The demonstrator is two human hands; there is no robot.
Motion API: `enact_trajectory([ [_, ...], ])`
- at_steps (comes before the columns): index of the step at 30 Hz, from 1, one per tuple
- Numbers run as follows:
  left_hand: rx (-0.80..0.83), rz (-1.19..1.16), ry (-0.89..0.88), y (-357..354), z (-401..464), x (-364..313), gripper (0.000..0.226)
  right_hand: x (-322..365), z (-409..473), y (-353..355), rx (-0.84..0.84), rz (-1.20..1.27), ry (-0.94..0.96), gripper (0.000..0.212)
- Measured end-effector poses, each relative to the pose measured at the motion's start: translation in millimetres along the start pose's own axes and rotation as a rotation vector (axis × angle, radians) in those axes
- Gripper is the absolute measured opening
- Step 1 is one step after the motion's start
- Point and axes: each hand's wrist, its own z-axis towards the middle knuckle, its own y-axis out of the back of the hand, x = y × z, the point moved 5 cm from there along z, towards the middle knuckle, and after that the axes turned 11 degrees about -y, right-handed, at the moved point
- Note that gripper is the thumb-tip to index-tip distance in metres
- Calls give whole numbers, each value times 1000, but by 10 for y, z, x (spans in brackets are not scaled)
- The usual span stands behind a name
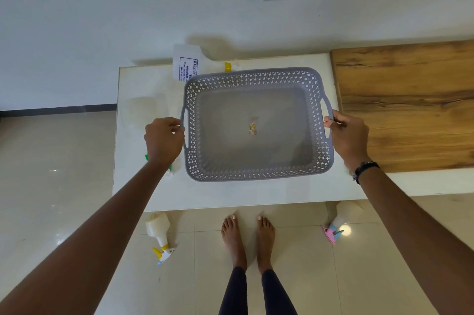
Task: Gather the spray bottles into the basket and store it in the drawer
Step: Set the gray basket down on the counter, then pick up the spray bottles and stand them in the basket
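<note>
Floor, left: a spray bottle with a yellow collar [159, 234] lies on the tiles just in front of the white table [256, 194], nozzle pointing toward the person
Table, left part: a pale translucent bottle [143, 112] is near the left edge, too washed out to make out clearly; a bit of green [146, 157] peeks from under the left wrist, possibly another sprayer
Left hand [164, 139]: fingers curled round the basket's left handle, gripping it
Basket [256, 173]: grey, lattice-walled, on or just above the tabletop (which of the two I cannot tell); inside lies only a small scrap [253, 127]
Behind the basket: a white printed label [186, 62] and a yellow cap [228, 66] against the wall
Right hand [346, 135]: grips the right handle; a dark band [365, 168] sits on the wrist
Floor, right: a bottle with a pink and blue sprayer [338, 222] lies partly under the table edge
Far right: a wooden surface [410, 109] adjoins the table
</note>
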Motion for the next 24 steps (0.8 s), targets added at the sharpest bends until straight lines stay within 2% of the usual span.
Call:
enact_trajectory([
  [3,-20,-44,-15,32,-26,21,21,70,-57,22,-27,-134,12,27],
  [5,-80,-43,-80,106,12,-38,23,287,-135,40,-133,-252,118,36],
  [7,-109,-9,-191,149,108,-154,26,592,-217,-56,-162,-246,270,41],
  [11,-23,177,-391,134,418,-450,32,1133,-250,-586,37,-203,428,40],
  [15,52,227,-520,60,732,-808,34,1422,-309,-1051,191,-287,482,43],
  [20,191,330,-606,-211,1135,-1014,35,1274,-351,-1451,366,-603,442,55],
  [24,247,390,-633,-430,1379,-1059,36,1168,-305,-1556,408,-654,368,71],
])
